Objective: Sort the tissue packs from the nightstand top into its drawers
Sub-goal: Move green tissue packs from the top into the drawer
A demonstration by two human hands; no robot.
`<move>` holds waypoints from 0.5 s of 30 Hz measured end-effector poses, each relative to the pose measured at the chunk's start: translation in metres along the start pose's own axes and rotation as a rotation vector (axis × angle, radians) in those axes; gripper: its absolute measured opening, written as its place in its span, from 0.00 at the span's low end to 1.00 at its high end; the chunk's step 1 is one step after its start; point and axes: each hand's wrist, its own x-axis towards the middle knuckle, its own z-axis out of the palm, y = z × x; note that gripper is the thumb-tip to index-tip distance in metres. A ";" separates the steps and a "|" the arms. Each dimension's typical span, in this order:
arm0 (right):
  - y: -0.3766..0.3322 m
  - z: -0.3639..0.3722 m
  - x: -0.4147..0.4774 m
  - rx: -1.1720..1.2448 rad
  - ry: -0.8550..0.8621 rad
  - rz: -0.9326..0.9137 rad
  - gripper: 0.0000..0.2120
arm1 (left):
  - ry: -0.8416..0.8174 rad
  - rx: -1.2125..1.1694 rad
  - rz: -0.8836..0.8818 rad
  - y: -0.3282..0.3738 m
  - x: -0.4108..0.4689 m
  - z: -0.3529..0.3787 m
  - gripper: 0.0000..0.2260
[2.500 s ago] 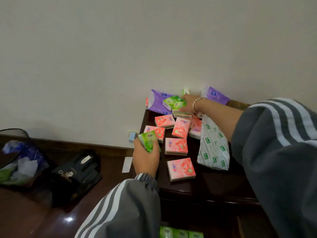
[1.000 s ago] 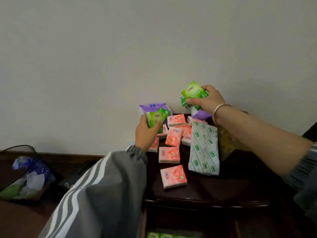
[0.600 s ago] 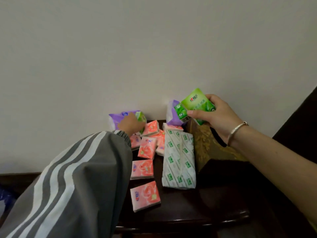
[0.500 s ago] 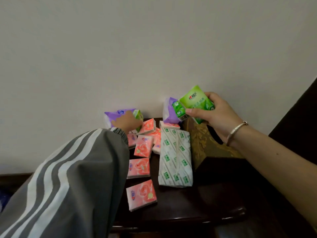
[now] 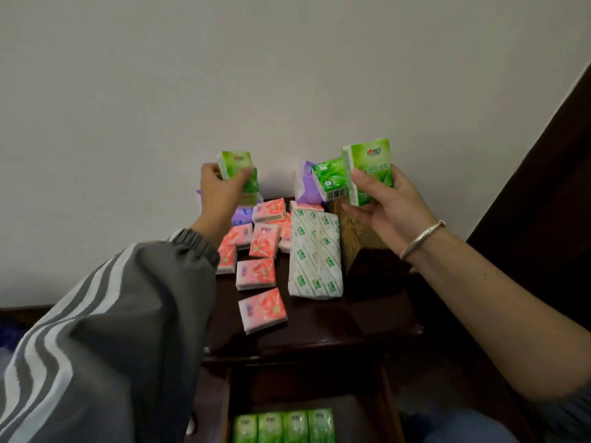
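The printing on the green tissue packs (image 5: 371, 169) and pink packs (image 5: 262, 310) is too blurred to read.

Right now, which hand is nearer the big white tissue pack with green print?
Right. The right hand hovers just above its far right corner; the left hand is farther left, beyond the pink packs, from the white pack.

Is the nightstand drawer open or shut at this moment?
Open. The drawer is pulled out below the nightstand top, and a row of green tissue packs shows inside it at the bottom edge of the view.
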 end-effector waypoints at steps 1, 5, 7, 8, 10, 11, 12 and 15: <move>-0.001 0.000 -0.015 -0.002 -0.006 0.004 0.22 | -0.023 -0.151 -0.072 0.013 -0.017 -0.008 0.17; 0.009 -0.016 -0.080 -0.034 -0.071 0.032 0.30 | -0.308 -0.465 -0.280 0.035 -0.101 -0.059 0.20; 0.022 -0.033 -0.113 -0.059 -0.110 0.083 0.26 | -0.401 -0.491 -0.366 0.030 -0.152 -0.086 0.21; 0.031 -0.042 -0.129 -0.080 -0.136 0.118 0.25 | -0.428 -0.497 -0.421 0.023 -0.177 -0.099 0.21; 0.050 -0.061 -0.159 -0.140 -0.196 0.198 0.24 | -0.448 -0.484 -0.531 -0.001 -0.222 -0.121 0.22; 0.061 -0.070 -0.172 -0.194 -0.219 0.236 0.24 | -0.439 -0.466 -0.584 -0.018 -0.241 -0.130 0.22; 0.073 -0.078 -0.182 -0.273 -0.241 0.271 0.24 | -0.421 -0.447 -0.639 -0.036 -0.258 -0.136 0.23; 0.113 -0.097 -0.200 -0.578 -0.339 0.400 0.23 | -0.353 -0.423 -0.789 -0.092 -0.302 -0.146 0.24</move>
